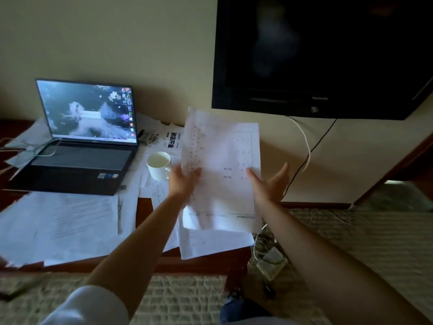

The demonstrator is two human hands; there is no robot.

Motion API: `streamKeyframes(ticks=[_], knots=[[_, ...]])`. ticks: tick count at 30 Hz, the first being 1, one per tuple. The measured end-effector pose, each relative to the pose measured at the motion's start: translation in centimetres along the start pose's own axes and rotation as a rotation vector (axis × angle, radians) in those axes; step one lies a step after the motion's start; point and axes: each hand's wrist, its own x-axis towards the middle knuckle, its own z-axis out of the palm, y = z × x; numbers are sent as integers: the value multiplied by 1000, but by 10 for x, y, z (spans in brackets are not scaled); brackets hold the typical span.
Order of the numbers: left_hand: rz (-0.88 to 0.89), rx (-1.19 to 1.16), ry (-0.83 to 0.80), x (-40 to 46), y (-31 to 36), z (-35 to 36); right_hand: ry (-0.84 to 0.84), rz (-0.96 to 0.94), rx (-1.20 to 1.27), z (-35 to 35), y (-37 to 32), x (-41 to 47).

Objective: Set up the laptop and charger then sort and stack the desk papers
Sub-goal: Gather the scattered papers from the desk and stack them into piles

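Desk point(145, 211): left hand point(181, 181) holds papers point(222, 174)

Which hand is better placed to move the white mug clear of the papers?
Probably the left hand: it is right beside the white ceramic mug, though it pinches the raised printed sheets. The right hand, fingers extended under them, is farther off.

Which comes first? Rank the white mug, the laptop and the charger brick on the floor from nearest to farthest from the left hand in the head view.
From the left hand:
1. White mug, just to its left on the desk, almost touching.
2. Charger brick, down on the carpet to the right, past the desk corner.
3. Laptop, open at the desk's far left.

Brick and laptop are close to call; the laptop's near corner may be nearer.
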Motion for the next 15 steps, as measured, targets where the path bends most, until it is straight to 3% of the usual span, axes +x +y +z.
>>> streamKeyframes(ticks=[3,9,13,15], knots=[[-186,-45,-47,-4,-22,-5,-270,138,43,6,14,-6],[-346,128,49,-13,-82,-10,-384,177,-248,14,52,-9],[-351,546,59,-7,-109,-15,-347,220,-308,27,77,-5],[-387,506,60,-2,-118,-14,-341,210,-338,34,89,0]])
